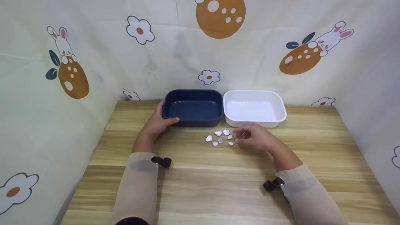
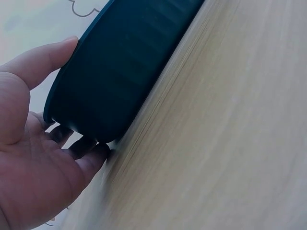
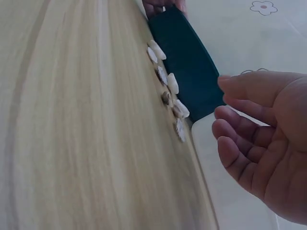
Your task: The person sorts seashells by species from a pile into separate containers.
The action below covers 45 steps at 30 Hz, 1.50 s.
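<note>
My left hand (image 1: 157, 123) holds the left end of a dark blue rectangular container (image 1: 195, 109). In the left wrist view the thumb (image 2: 62, 50) lies against the container's rim, while the other fingers bend around its end, partly hidden. Several small seashells (image 1: 218, 133), mostly white and one greyish purple (image 1: 220, 141), lie loose on the wooden table before the containers. Just right of these shells hovers my right hand (image 1: 254, 137), its fingers loosely bent. Nothing shows between thumb and fingers in the right wrist view, where the shells (image 3: 172, 84) sit apart from the hand.
A white rectangular container (image 1: 254, 109) stands close against the dark blue one's right side. Behind both hangs a pale cloth (image 1: 175, 59) printed with rabbits and flowers, and similar cloth closes the left and right sides. The wooden table (image 1: 203, 187) extends toward me.
</note>
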Available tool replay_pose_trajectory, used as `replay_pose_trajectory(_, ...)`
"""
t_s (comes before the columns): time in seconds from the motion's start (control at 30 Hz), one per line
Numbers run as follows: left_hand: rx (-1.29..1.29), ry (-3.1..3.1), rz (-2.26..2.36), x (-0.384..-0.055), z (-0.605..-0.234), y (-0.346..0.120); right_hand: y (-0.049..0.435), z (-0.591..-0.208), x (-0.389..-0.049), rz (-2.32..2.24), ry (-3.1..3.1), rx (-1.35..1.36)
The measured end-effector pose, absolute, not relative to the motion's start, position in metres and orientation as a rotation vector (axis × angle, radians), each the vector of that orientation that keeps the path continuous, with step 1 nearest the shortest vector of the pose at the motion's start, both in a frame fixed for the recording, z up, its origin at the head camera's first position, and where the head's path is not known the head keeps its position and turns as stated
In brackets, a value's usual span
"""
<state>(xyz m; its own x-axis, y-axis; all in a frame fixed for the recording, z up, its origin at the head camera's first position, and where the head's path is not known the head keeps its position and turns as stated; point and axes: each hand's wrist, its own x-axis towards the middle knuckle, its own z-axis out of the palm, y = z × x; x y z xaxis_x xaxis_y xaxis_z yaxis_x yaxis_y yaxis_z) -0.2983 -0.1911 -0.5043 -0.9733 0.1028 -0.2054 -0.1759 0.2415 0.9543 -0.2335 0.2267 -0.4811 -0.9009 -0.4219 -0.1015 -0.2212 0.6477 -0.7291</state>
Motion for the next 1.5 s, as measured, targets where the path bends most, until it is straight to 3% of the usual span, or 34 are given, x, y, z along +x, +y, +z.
replay_pose_trajectory(0.87, -0.055, 2.225, 1.879, -0.302, -0.51, -0.193, 0.225, -0.506, -0.241, -0.929, 2.706, -0.569)
replay_pose_trajectory(1.5, -0.055, 2.302, 1.795, -0.3, -0.507, -0.193, 0.228, -0.482, -0.235, -1.01, 2.765, -0.522)
